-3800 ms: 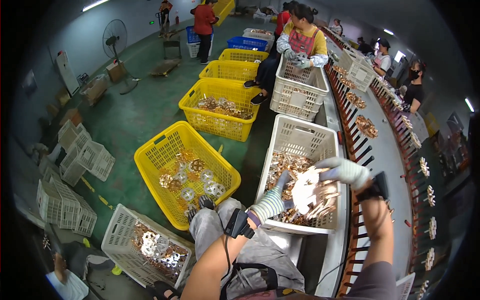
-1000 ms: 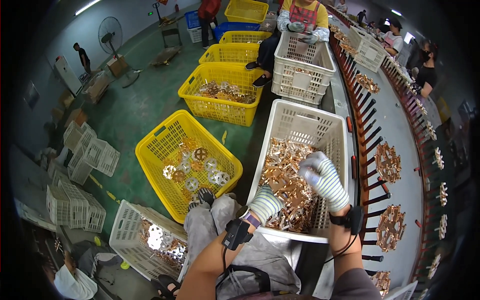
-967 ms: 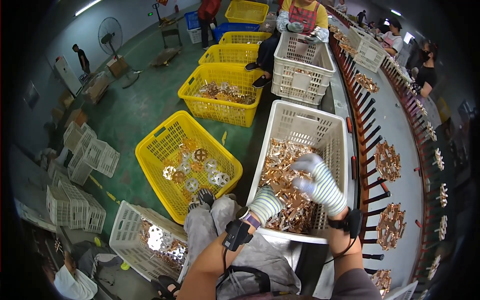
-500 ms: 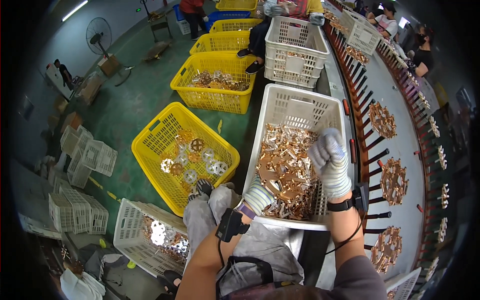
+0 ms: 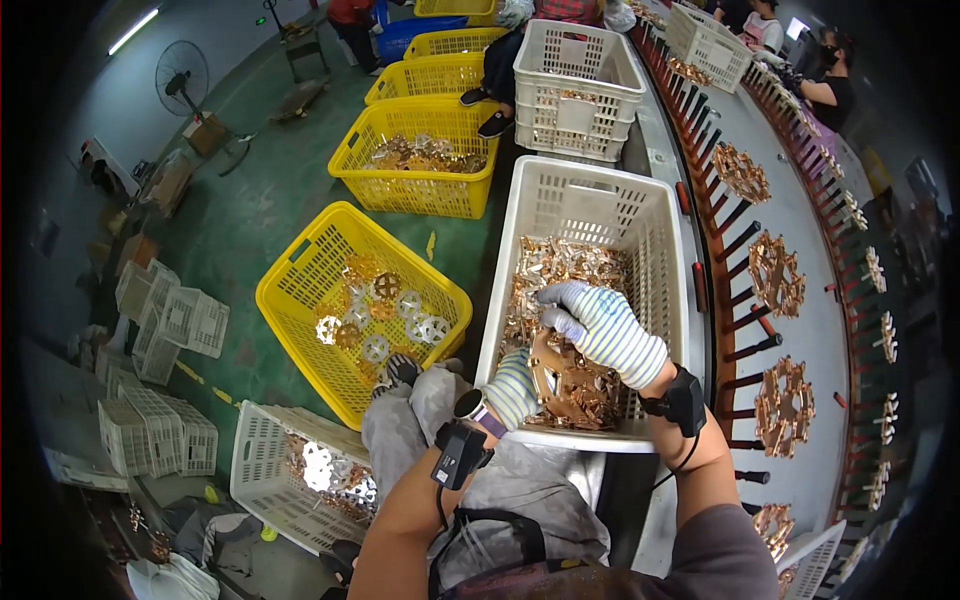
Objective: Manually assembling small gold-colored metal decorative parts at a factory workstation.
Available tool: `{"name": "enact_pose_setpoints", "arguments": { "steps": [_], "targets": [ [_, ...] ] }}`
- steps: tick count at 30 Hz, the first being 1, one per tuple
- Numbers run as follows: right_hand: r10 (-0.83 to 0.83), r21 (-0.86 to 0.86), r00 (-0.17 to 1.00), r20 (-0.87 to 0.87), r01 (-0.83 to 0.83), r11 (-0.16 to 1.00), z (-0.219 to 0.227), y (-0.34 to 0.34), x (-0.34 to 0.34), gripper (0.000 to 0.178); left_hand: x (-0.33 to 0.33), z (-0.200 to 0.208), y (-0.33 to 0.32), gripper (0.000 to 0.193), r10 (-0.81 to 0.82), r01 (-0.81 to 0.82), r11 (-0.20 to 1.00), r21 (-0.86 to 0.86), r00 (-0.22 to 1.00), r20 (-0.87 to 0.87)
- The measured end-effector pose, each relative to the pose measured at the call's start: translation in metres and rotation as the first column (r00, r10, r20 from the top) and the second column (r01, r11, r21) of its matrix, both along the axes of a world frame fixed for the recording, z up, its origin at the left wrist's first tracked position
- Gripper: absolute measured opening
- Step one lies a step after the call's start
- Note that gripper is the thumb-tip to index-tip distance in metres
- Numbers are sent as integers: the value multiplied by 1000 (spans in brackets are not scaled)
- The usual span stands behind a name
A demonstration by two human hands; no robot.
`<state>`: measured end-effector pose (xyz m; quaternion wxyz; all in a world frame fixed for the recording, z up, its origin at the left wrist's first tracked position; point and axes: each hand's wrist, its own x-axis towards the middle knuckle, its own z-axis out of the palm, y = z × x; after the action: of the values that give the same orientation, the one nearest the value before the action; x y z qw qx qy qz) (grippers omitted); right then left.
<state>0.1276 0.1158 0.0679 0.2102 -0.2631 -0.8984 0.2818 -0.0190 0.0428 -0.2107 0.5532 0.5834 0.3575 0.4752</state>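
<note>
My left hand (image 5: 512,388), in a striped knit glove, is closed at the near left side of a white crate (image 5: 505,250). It grips a flat copper-coloured metal plate (image 5: 553,372) with cut-out openings, tilted over the load. My right hand (image 5: 605,322), gloved alike, reaches in from the right above the plate's far edge. Its thumb and fingers are bent together there; whatever they pinch is too small to make out. Many small shiny copper-coloured metal parts (image 5: 575,258) fill the crate below both hands.
To the right runs a conveyor (image 5: 815,330) with dark rods and round copper-coloured assemblies (image 5: 785,405). Yellow baskets (image 5: 300,262) with metal discs stand on the left. Stacked white crates (image 5: 580,105) and a seated co-worker (image 5: 570,10) are ahead. Another white crate (image 5: 265,470) sits at lower left.
My right hand has come from a raised fist at the crate's right side, left and down to the plate. My left hand stays at the near left side. The view has shifted slightly.
</note>
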Motion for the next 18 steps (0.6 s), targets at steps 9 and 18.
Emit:
{"name": "enact_pose_setpoints", "arguments": {
  "steps": [9,18],
  "targets": [
    [-648,-786,452,-614,-276,553,-10,-7,17,25,13,108,-16,16,504,-399,838,372,827,-247],
    [-238,-177,957,-165,208,962,-32,18,27,36,2,166,-14,13,521,-81,840,536,398,-755]
  ]
}}
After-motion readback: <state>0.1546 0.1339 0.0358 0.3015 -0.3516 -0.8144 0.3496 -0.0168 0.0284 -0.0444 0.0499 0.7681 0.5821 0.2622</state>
